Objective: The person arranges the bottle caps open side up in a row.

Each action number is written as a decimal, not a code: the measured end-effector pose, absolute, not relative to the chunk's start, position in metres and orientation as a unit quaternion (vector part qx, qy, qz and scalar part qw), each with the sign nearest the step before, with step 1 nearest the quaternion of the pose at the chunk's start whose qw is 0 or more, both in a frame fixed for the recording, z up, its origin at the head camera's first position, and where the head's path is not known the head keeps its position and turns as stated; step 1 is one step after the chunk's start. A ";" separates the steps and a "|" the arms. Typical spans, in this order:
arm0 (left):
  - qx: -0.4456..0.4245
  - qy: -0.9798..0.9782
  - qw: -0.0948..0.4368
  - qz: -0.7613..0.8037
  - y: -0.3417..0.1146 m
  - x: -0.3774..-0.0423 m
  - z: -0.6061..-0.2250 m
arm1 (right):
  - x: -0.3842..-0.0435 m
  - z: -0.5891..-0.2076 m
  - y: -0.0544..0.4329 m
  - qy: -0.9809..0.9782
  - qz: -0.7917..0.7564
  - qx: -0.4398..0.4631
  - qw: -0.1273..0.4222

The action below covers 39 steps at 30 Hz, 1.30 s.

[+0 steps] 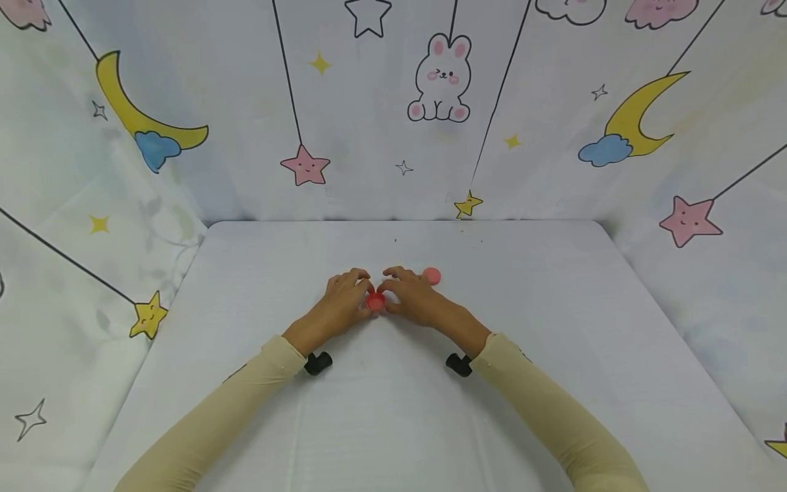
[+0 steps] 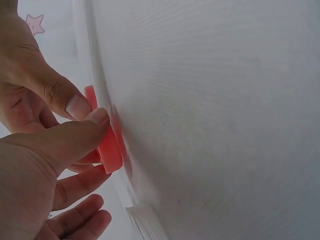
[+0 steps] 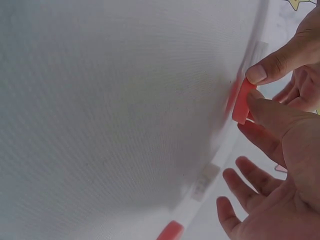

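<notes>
A round red lid (image 1: 376, 303) with a raised rim lies low over the white tabletop, between the two hands. My left hand (image 1: 346, 295) pinches it from the left, thumb on the near side and fingers on the far side. From the right, my right hand (image 1: 413, 295) pinches the same lid. Seen from the left wrist, the lid (image 2: 110, 150) shows its ridged side wall, with both thumbs close together at it. In the right wrist view the lid (image 3: 243, 102) sits between the thumbs and fingers, partly hidden by them.
A second red disc (image 1: 432, 276) lies behind the right hand. A clear ridged object (image 2: 145, 222) appears low in the left wrist view, and a blurred clear piece (image 3: 205, 182) in the right. Patterned cloth (image 1: 381, 137) surrounds the table.
</notes>
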<state>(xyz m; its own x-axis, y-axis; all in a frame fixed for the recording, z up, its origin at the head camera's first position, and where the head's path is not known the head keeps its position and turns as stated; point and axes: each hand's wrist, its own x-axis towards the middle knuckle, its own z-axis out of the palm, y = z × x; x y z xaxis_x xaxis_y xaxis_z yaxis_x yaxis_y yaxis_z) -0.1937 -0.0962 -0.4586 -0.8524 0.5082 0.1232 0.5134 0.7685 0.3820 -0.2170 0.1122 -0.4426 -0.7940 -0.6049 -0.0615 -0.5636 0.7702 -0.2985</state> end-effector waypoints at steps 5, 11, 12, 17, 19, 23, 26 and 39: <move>-0.271 -0.942 0.006 -0.200 -0.096 -0.195 -0.461 | -0.217 -0.444 0.111 0.938 -0.132 -0.311 0.080; -0.267 -0.944 0.001 -0.195 -0.095 -0.196 -0.463 | -0.216 -0.445 0.111 0.938 -0.127 -0.313 0.079; -0.266 -0.944 -0.001 -0.194 -0.095 -0.196 -0.463 | -0.216 -0.445 0.111 0.938 -0.127 -0.312 0.080; -0.259 -0.947 -0.007 -0.191 -0.095 -0.196 -0.463 | -0.215 -0.445 0.110 0.940 -0.122 -0.308 0.080; -0.257 -0.947 -0.010 -0.191 -0.095 -0.196 -0.463 | -0.215 -0.445 0.110 0.941 -0.117 -0.307 0.079; -0.253 -0.947 -0.020 -0.199 -0.100 -0.196 -0.459 | -0.215 -0.443 0.111 0.941 -0.111 -0.309 0.077; -0.244 -0.947 -0.018 -0.207 -0.106 -0.197 -0.454 | -0.216 -0.440 0.114 0.941 -0.115 -0.308 0.078; -0.222 -0.954 0.005 -0.203 -0.107 -0.215 -0.435 | -0.233 -0.435 0.137 0.961 -0.121 -0.238 0.076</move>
<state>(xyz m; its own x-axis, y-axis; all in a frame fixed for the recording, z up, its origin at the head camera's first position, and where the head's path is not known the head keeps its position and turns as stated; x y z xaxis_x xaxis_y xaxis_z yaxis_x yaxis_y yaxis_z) -0.2146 -0.1067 -0.4347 -0.9016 0.4207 0.1000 0.4249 0.8189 0.3857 -0.2335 0.1375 -0.4354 -0.8747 -0.4764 -0.0886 -0.4394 0.8569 -0.2696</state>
